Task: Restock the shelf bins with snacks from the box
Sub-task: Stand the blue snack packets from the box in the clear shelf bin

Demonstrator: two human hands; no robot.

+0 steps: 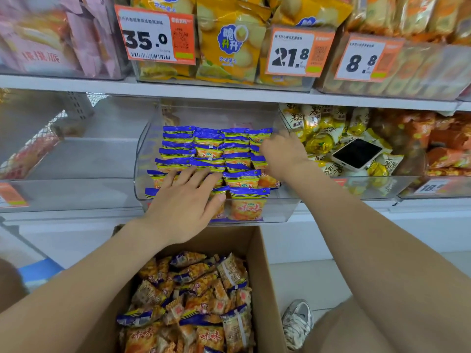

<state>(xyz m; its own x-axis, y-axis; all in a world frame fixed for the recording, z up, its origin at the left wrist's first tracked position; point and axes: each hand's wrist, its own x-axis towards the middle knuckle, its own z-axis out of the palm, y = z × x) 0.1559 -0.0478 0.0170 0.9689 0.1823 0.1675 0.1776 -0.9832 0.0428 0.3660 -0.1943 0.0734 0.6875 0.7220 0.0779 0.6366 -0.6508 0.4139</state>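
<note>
A clear plastic shelf bin point(142, 159) on the middle shelf holds several rows of small blue-and-orange snack packets point(211, 146), standing upright. My left hand point(183, 202) lies flat with straight fingers on the front-left packets. My right hand point(281, 155) reaches into the bin's right side, fingers curled among the packets at the right end of the rows; whether it pinches one is hidden. Below, an open cardboard box point(262, 271) holds a loose heap of the same snack packets point(198, 301).
A phone point(356, 153) lies on yellow packets in the bin to the right. To the left a clear bin point(76, 161) shows bare floor. The upper shelf holds bins with price tags point(155, 34). A shoe point(297, 323) stands right of the box.
</note>
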